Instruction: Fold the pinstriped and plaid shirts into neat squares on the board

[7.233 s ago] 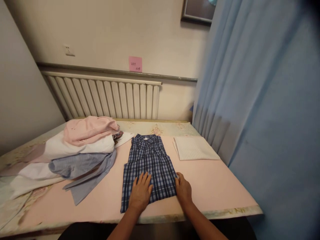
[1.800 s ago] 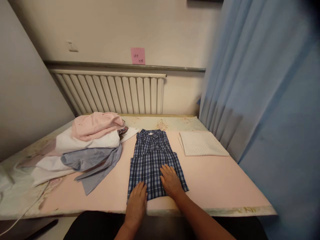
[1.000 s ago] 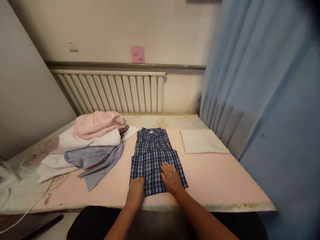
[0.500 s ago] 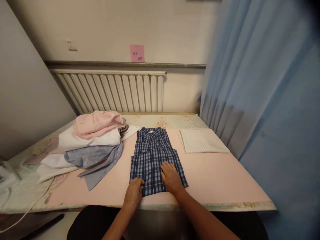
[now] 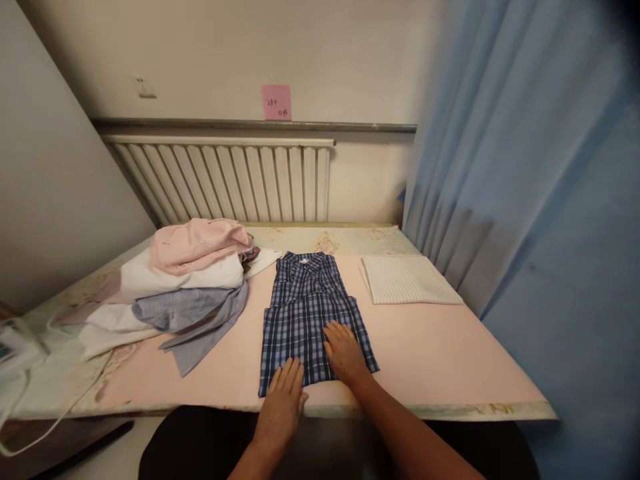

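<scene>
A blue plaid shirt [image 5: 313, 313] lies partly folded on the table, its collar at the far end and its lower part turned up in a wide fold. My left hand [image 5: 284, 397] rests over the shirt's near edge, toward the left, fingers stretched out and pointing away from me. Flat on the lower right part of the cloth lies my right hand [image 5: 344, 350], its fingers extended and close together. Neither hand grips the fabric.
A heap of clothes [image 5: 190, 287], pink, white and grey-blue, is piled on the left. To the right lies a folded striped cloth [image 5: 410, 280]. A blue curtain [image 5: 500, 167] hangs along the right side. A white cable [image 5: 65, 417] trails at the left edge.
My left hand has moved right along the shirt's near edge, its curled fingers now stretched out flat. My right hand stays in nearly the same place on the cloth.
</scene>
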`<state>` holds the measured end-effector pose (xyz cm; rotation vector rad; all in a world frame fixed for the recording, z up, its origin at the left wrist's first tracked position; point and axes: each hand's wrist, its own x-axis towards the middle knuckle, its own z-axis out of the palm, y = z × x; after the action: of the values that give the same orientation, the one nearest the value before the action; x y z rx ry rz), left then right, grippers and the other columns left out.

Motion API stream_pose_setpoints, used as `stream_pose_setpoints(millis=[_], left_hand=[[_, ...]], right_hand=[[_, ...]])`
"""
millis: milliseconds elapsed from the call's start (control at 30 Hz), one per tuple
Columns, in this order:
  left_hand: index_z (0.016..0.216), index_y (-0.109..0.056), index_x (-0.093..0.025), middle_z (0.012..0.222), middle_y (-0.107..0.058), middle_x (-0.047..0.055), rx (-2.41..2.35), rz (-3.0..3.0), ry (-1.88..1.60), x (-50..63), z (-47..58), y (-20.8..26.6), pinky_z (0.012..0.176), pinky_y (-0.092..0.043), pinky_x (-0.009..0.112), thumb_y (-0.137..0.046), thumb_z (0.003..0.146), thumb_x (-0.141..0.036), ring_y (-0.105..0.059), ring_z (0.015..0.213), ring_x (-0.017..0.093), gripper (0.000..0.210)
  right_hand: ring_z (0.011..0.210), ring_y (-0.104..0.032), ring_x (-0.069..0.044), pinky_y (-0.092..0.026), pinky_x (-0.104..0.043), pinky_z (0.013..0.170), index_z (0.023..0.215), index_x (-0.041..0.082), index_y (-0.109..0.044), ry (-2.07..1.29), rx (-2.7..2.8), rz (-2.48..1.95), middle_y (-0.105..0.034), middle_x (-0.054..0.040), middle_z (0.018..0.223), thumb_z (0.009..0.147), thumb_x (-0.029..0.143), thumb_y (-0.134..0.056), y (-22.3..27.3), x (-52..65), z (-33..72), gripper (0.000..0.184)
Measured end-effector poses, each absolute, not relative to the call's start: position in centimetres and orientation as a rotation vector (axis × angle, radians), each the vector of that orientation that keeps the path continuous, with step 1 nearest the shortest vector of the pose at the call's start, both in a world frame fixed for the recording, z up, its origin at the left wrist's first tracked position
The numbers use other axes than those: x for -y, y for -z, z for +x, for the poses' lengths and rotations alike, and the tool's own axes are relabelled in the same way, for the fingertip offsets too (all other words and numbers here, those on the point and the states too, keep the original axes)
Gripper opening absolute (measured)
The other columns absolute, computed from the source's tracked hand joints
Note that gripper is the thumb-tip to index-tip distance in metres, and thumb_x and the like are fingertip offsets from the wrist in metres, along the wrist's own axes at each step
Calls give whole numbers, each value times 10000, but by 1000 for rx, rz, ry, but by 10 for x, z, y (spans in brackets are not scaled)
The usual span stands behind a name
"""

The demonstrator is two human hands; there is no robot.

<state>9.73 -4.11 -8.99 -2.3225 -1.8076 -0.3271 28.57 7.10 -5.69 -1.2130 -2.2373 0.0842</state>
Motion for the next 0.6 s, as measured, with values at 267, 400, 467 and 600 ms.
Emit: stream_pose_setpoints(millis=[267,400,467,600], left_hand=[[1334,-511,-131,1414,-515,136,1875,-2332,351,27,113,73,1112,-372,476,-491,902,-333,-427,1346,273,477],[1373,-463,-134,1455,-468,131,1845,-2369,386,22,123,70,1127,-339,491,-487,894,-299,-389,1372,272,507],[1400,-428,-141,1482,-434,121,1837,-2382,409,21,126,70,1138,-321,488,-494,885,-293,-359,1390,265,540],[1414,-409,-155,1494,-420,106,1867,-2388,440,17,130,68,1137,-313,489,-503,882,-323,-347,1396,267,565]], right_hand=[[1318,-438,-233,-282,-469,1136,1233,167,-584,-117,2234,-1225,-577,-96,1335,915,159,-444,60,-72,285,347],[1318,-438,-236,-279,-467,1138,1228,161,-588,-117,2233,-1219,-577,-95,1335,912,153,-441,60,-72,284,348],[1318,-439,-235,-278,-469,1139,1228,165,-589,-112,2230,-1220,-578,-96,1334,913,154,-439,59,-72,284,350],[1313,-446,-237,-286,-471,1134,1227,171,-596,-116,2228,-1230,-588,-98,1320,913,159,-440,59,-73,284,351]])
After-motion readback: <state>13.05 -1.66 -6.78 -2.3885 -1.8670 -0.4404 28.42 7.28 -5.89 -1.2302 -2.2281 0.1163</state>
